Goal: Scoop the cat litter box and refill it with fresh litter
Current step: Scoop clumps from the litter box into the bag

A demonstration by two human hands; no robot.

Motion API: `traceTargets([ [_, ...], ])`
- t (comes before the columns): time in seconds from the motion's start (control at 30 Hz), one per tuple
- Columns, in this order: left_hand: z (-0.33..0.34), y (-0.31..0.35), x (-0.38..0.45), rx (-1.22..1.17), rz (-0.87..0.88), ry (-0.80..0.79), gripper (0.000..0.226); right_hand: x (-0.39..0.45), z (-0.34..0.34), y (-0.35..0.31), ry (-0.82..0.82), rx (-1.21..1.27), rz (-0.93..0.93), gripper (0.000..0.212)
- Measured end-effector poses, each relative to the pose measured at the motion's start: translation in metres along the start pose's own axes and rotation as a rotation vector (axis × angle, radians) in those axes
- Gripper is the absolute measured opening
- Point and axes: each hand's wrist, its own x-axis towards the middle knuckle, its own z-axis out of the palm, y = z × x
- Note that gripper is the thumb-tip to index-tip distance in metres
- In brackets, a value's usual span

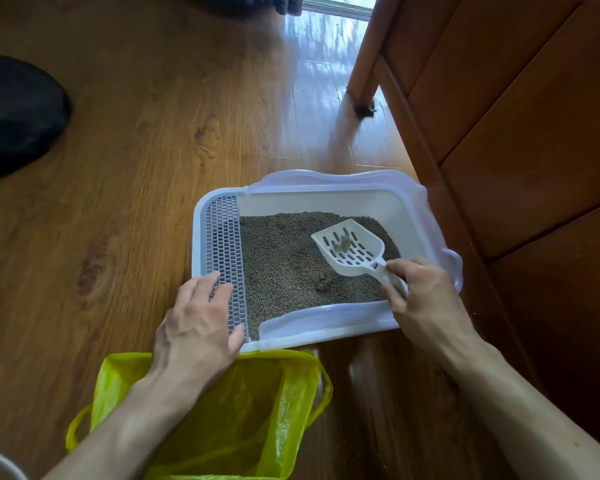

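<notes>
Crinkled yellow plastic bag (257, 420), right hand (426, 292) gripping slotted white scoop (352, 249)

White scoop (349, 245); grey-brown litter (284, 268); yellow bag (250, 417)

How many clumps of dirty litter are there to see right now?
2: one clump sits in the scoop; another clump lies on the litter below it. More may be buried.

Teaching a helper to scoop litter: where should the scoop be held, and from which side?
Grip the scoop by its narrow handle, coming from the near right, as the right hand does. The handle slopes back toward the person while the slotted bowl, carrying a clump, points away over the litter, so the load stays level.
</notes>
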Motion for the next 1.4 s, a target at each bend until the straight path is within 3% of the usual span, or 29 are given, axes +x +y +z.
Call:
traceTargets([
  [0.3,-0.023,-0.02,-0.004,-0.146,0.007,-0.001,0.048,-0.009,-0.005,-0.022,-0.043,0.043,-0.139,0.013],
  [0.63,-0.037,-0.044,-0.005,-0.097,0.08,-0.074,0.036,-0.023,-0.034,-0.075,-0.155,0.02,-0.384,0.027],
  [0.9,-0.043,-0.049,0.002,-0.064,0.075,-0.152,0.037,-0.041,-0.042,-0.096,-0.253,0.043,-0.55,0.019],
  [1.03,-0.043,-0.049,0.001,-0.067,0.065,-0.159,0.037,-0.05,-0.036,-0.095,-0.3,-0.094,-0.632,0.028],
  [1.17,-0.042,-0.046,-0.001,-0.059,0.06,-0.158,0.035,-0.057,-0.024,-0.098,-0.334,-0.208,-0.75,0.022],
  [1.4,-0.043,-0.046,0.004,-0.062,0.039,-0.164,0.035,-0.056,-0.021,-0.094,-0.331,-0.282,-0.783,0.022],
])
